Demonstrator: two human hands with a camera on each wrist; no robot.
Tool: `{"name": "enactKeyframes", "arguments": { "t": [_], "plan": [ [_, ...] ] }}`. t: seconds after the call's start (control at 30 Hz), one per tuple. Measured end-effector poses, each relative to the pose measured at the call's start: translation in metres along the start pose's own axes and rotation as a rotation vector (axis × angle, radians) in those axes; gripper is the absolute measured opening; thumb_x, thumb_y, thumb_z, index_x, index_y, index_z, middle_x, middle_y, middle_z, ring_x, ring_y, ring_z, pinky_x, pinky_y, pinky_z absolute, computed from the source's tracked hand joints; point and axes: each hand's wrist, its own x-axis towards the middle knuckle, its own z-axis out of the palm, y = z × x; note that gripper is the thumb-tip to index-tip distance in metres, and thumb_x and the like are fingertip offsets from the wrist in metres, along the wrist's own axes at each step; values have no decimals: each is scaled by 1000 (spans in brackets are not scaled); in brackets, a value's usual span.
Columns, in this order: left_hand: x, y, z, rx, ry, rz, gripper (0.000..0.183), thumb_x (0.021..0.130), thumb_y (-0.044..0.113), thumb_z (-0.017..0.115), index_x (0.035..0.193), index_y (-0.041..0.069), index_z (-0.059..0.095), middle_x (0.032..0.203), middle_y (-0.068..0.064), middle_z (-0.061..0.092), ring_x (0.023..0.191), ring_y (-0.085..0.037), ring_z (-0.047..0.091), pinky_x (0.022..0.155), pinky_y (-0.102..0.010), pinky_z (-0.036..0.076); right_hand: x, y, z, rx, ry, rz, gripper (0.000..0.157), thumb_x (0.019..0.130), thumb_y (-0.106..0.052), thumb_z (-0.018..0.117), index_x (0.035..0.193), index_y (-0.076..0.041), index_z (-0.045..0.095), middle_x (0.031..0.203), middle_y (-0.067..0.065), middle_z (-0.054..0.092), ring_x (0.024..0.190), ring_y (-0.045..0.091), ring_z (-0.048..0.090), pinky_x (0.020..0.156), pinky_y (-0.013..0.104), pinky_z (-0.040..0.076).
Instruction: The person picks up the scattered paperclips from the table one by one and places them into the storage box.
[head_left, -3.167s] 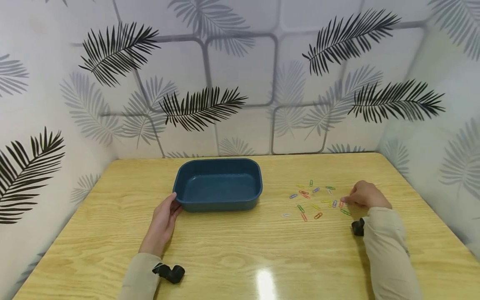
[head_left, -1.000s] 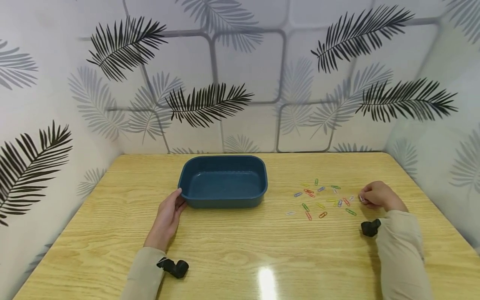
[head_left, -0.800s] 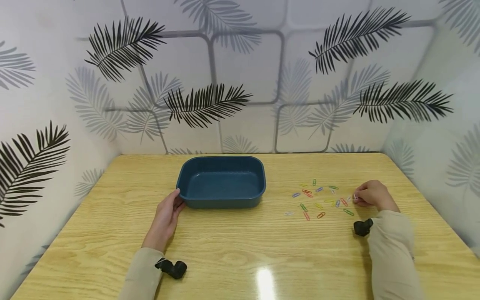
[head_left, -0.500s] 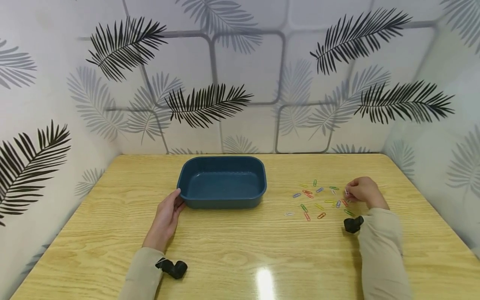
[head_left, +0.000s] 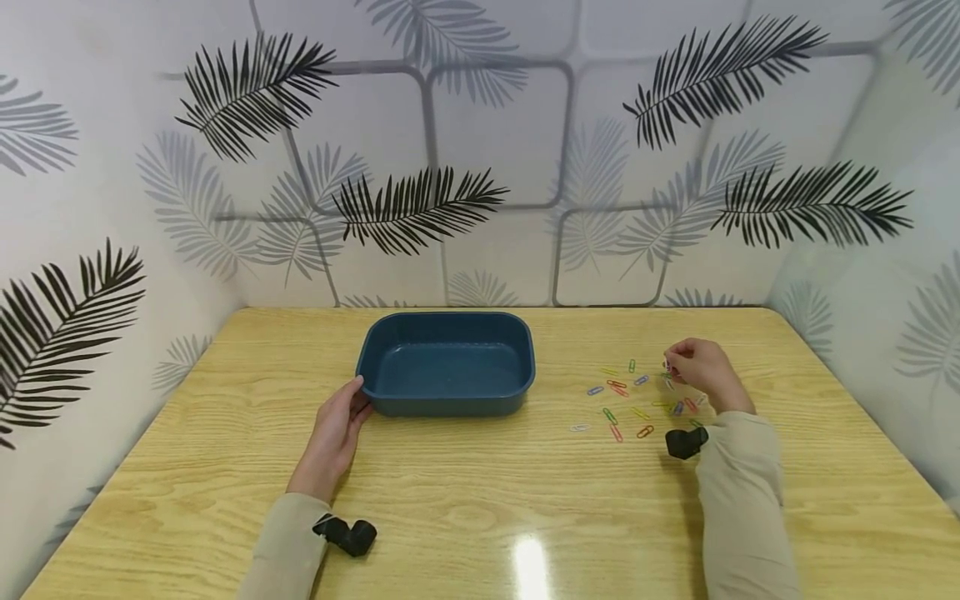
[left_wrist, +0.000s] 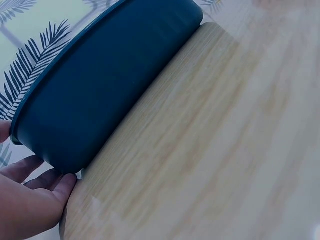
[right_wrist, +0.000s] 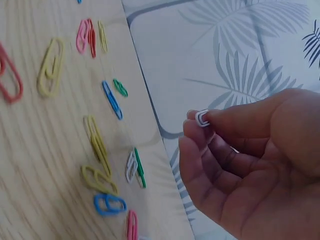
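In the head view, holds a blue tray [head_left: 448, 408], just left of centre, by its near left corner with the left hand [head_left: 335, 429]. In the left wrist view, grips that corner at lower left. In the right wrist view, pinches a white paper clip [right_wrist: 199, 119], right of centre, with the right hand [right_wrist: 250, 160].

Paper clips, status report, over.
Right hand pinches white clip. Left hand grips blue tray, near-left corner. Loose clips lie between right hand and tray.

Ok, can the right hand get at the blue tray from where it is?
Probably yes: the right hand, pinching a white paper clip, has only loose paper clips on the table between it and the open-topped blue tray.
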Motion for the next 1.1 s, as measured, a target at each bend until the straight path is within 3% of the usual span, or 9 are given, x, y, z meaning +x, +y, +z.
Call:
{"name": "enactKeyframes", "arguments": {
  "t": [0.23, 0.53, 0.7, 0.83, 1.1],
  "plan": [
    [2, 0, 3, -11, -6, -6, 49, 105, 22, 42, 145, -6, 34, 140, -17, 39, 121, -19, 43, 104, -28, 37, -1, -9, 8, 40, 60, -59, 34, 105, -13, 39, 122, 15, 47, 101, 20, 57, 95, 33, 57, 86, 45, 52],
    [1, 1, 5, 0, -4, 4, 49, 105, 21, 41, 144, -8, 35, 137, -17, 40, 120, -19, 43, 105, -30, 36, -5, -26, 14, 34, 191, -119, 34, 105, -16, 39, 121, 13, 48, 106, 25, 57, 99, 39, 57, 87, 49, 51],
    [1, 1, 4, 1, 4, -4, 49, 105, 22, 42, 143, -7, 36, 134, -15, 43, 117, -18, 45, 104, -30, 38, -4, -35, 20, 34, 269, -183, 32, 104, -14, 43, 119, 12, 53, 105, 25, 59, 98, 39, 58, 78, 32, 54],
    [1, 0, 2, -1, 2, -5, 50, 105, 23, 42, 144, -7, 35, 137, -16, 41, 119, -18, 43, 104, -30, 37, -1, -40, 29, 36, 349, -235, 28, 103, -13, 47, 114, 10, 58, 102, 24, 62, 95, 36, 60, 67, 15, 48],
    [0, 1, 0, -1, -1, -5, 51, 105, 24, 42, 145, -6, 34, 140, -17, 39, 120, -18, 43, 104, -28, 37, 5, -51, 49, 56, 363, -315, 21, 101, -10, 51, 109, 9, 60, 96, 23, 64, 90, 36, 63, 62, 14, 46]
  ]
}}
